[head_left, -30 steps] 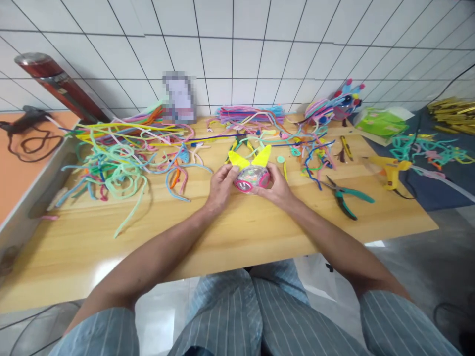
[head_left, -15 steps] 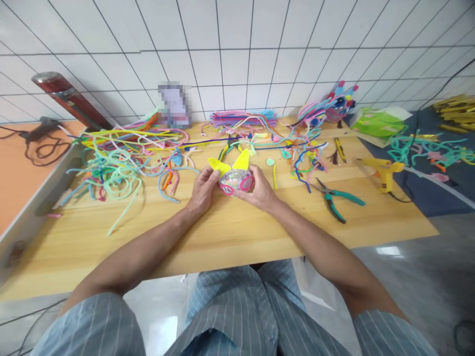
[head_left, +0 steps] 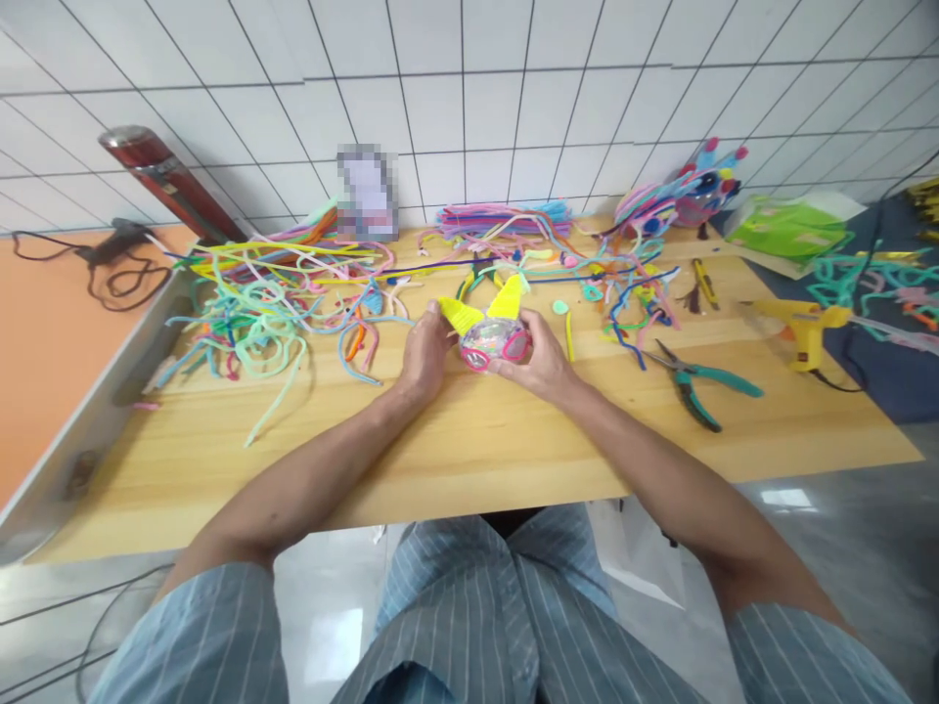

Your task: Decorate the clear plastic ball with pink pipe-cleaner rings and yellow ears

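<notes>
A clear, shiny ball point(head_left: 496, 337) with two pink rings on its front sits between my hands, just above the table's middle. Two yellow pipe-cleaner ears point(head_left: 508, 298) stand up from its top. My right hand point(head_left: 547, 364) grips the ball's right side, with the thumb along its lower front. On the other side, my left hand point(head_left: 426, 357) has its fingers closed at the left ear and the ball's edge; its fingertips are partly hidden. Behind the ball lies a dark green and yellow ring point(head_left: 469, 284).
Tangled pipe cleaners point(head_left: 256, 332) cover the table's left. Pliers point(head_left: 700, 381) lie open at right, beside a yellow glue gun point(head_left: 807, 328) and a yellow cutter knife point(head_left: 704, 282). A pipe-cleaner bundle point(head_left: 506, 219) rests by the wall. A red flask point(head_left: 165, 181) leans at back left.
The camera view has turned, so everything sits further right or left in the picture. My left thumb, earlier over the yellow ear's base, has drawn back toward the ball's left side.
</notes>
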Demonstrator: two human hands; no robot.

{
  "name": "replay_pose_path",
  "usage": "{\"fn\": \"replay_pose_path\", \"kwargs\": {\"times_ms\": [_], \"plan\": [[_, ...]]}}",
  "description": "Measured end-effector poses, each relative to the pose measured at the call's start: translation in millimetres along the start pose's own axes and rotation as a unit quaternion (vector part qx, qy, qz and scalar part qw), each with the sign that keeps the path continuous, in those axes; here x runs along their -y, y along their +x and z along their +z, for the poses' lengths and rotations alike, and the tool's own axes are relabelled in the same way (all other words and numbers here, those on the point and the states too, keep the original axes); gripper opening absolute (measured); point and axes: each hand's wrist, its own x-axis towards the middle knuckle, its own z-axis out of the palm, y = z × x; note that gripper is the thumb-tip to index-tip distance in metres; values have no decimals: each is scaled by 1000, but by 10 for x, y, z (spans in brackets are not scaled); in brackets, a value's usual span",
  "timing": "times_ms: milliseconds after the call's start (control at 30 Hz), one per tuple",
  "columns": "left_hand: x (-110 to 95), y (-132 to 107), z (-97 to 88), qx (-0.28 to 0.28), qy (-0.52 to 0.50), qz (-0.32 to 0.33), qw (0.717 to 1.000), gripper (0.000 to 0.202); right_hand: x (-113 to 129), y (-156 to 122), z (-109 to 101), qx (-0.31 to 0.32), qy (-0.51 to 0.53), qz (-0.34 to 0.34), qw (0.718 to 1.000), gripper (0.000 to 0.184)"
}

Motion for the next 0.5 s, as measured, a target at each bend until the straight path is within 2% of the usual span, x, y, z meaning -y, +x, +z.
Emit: {"fn": "replay_pose_path", "kwargs": {"times_ms": [100,167,233,300,367,500], "plan": [[-4,-8,-46,11,159,68,985,57,-10,62,-62,-30,89,57,994,91],[-45,-21,-82,22,284,118,951,44,-22,128,-154,-80,141,70,984,84],[-110,-23,-106,30,354,139,924,33,-30,208,-273,-129,154,60,978,78],[-186,0,-112,38,407,146,901,28,-28,294,-385,-145,145,43,978,74],[-255,61,-96,41,477,144,866,30,-15,384,-457,-137,133,25,981,72],[-310,318,-13,36,611,95,785,39,34,588,-430,-112,114,-11,987,70]]}}
